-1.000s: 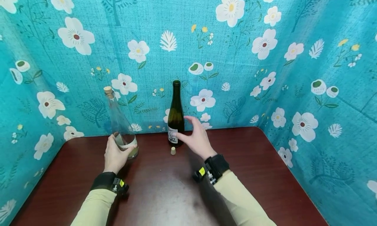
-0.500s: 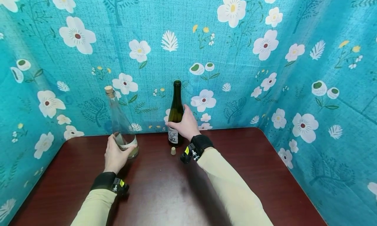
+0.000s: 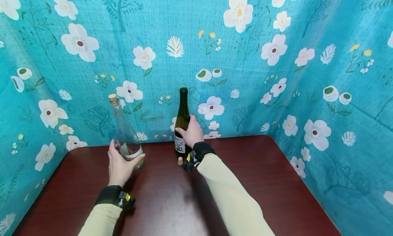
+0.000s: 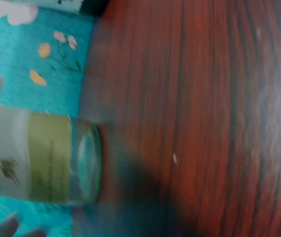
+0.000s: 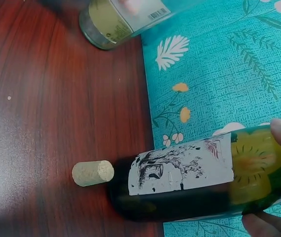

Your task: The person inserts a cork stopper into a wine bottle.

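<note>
A clear glass bottle [image 3: 124, 132] with a cork stopper [image 3: 113, 97] in its mouth stands upright at the left rear of the table. Around its lower body my left hand [image 3: 119, 166] is spread, thumb and fingers apart from the glass; the left wrist view shows gaps beside the bottle [image 4: 49, 158]. My right hand [image 3: 192, 133] grips a dark green wine bottle [image 3: 183, 108] at mid-body, above its black-and-white label [image 5: 182, 168]. That bottle is uncorked and upright. A loose cork [image 3: 180, 161] stands on the table just in front of its base.
The dark red wooden table [image 3: 162, 198] backs onto a turquoise flowered curtain [image 3: 172, 68], which also hangs along both sides. Both bottles stand close to the table's rear edge.
My right hand has come in from the right and closed around the green bottle. My left hand has loosened from the clear bottle, its thumb and fingers spreading. Both bottles keep their places.
</note>
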Tool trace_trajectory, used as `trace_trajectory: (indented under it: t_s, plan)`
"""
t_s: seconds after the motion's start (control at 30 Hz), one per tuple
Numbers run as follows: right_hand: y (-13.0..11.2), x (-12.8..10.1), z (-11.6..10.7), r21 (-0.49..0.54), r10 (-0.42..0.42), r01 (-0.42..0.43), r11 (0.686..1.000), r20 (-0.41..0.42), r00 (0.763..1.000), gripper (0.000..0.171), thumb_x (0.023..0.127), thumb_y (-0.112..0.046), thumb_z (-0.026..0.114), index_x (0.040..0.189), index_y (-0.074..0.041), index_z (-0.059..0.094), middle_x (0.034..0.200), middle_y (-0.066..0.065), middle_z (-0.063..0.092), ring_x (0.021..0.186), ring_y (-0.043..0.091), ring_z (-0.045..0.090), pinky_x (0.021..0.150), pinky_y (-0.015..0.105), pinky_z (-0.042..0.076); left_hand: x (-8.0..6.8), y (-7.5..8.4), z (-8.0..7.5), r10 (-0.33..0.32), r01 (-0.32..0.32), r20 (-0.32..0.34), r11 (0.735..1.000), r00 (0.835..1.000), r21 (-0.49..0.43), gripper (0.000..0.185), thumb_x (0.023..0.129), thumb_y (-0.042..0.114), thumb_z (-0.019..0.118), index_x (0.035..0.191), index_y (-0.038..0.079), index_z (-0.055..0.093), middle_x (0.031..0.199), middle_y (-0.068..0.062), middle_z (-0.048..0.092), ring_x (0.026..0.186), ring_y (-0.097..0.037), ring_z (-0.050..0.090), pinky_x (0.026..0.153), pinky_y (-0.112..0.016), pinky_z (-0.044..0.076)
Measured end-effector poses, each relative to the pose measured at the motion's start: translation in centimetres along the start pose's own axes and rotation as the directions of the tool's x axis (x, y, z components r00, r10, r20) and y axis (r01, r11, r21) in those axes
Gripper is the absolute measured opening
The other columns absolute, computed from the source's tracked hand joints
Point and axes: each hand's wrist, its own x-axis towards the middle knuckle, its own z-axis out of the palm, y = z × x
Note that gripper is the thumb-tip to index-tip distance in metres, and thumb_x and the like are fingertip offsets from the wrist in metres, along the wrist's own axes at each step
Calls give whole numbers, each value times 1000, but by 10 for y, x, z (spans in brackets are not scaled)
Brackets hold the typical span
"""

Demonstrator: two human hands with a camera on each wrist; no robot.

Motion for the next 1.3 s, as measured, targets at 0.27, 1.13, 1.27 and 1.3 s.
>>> trace_trajectory:
  t_s: [0.27,1.13,1.27,1.3]
  plan:
    - [3,-1,-1,30,-22,21,999,19,1000,68,96,-33,75,147,-6,39,132,15,59,114,33,62,94,46,52,-6,39,-6,488,-479,-341,870,803,118,122,66,66,87,156,12,25,162,-12,19,150,-34,12,118,-56,13]
    - [-31,-68,-111,168,-337,318,933,105,936,66,90,-38,80,144,-14,50,131,2,62,115,21,65,94,42,54,-57,159,34,574,-556,131,818,809,-151,101,88,42,81,164,22,18,139,-10,54,83,-24,66,62,-42,54]
    - [-35,-83,-125,169,-375,356,919,91,923,64,88,-38,82,141,-16,54,128,-2,64,107,20,69,87,39,56,-66,172,31,625,-604,103,777,774,-176,94,88,32,83,162,22,25,92,-5,55,53,-11,44,47,-32,39]
    - [-35,-88,-129,172,-376,358,918,87,922,63,88,-38,82,141,-17,54,127,-3,64,104,20,71,85,38,57,-69,174,30,632,-610,97,770,769,-185,95,88,32,84,162,22,25,92,-4,55,53,-10,42,47,-30,39]
